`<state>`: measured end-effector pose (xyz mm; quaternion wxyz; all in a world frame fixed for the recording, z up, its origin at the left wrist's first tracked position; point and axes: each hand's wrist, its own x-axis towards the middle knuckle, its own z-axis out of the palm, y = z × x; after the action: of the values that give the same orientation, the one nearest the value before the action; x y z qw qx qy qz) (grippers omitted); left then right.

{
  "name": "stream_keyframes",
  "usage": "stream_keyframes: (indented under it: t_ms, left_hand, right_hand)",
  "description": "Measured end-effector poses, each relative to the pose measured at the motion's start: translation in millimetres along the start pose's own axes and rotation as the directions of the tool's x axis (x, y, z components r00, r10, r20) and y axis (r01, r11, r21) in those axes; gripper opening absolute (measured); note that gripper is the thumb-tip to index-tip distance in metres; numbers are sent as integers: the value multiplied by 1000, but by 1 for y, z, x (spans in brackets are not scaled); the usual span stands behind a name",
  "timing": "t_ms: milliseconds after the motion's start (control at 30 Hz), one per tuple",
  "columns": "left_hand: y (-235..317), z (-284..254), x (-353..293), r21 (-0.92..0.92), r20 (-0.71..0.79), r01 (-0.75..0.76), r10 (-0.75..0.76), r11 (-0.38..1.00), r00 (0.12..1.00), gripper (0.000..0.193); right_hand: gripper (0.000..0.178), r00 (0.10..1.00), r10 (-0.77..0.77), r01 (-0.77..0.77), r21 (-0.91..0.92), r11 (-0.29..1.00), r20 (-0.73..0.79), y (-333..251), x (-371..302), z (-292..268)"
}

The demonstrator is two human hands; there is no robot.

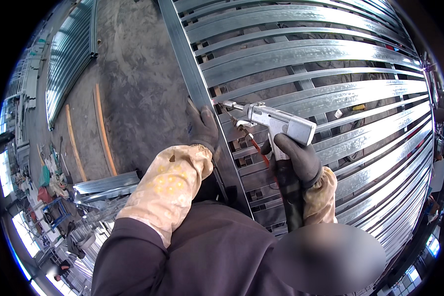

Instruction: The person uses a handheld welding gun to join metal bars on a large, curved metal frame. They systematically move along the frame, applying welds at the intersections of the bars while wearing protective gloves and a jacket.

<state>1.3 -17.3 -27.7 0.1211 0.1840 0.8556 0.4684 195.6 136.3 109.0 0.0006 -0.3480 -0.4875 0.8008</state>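
Observation:
My right hand (299, 159), in a dark glove, is closed around the grip of a silver handheld welding gun (281, 121). The gun's narrow nozzle points left, its tip close to the inner edge of a long galvanized steel rail (202, 93). A thin metal guide and an orange-red line run beneath the gun, and a black sleeved cable trails from its grip toward my body. My left hand (202, 127), also gloved, rests against the rail just left of the nozzle, fingers stretched forward and slightly apart. Part of its palm side is hidden.
Many parallel galvanized slats (311, 56) meet the rail and stretch right, with gaps between them. Cables lie on the floor beneath. To the left are two wooden strips (102, 130), a stacked steel panel (74, 59) and short steel channels (107, 185). A blurred patch covers the lower right.

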Motion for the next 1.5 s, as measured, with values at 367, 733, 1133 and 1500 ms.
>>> stream_keyframes:
  t_ms: [367,733,1133,1500]
  left_hand:
    - [3,0,-1,23,41,31,-32,999,999,67]
    - [-9,2,2,76,18,-53,52,996,998,68]
    - [-2,1,0,40,52,47,-49,998,997,67]
    - [-3,2,1,-30,60,39,-37,999,998,68]
  right_hand:
    - [29,1000,-25,25,-55,998,-8,8,13,-3]
    - [28,1000,-22,22,-69,997,2,9,19,0]
    - [29,996,-91,88,-108,990,-20,20,23,-3]
    - [28,999,-39,38,-62,997,-10,11,18,0]
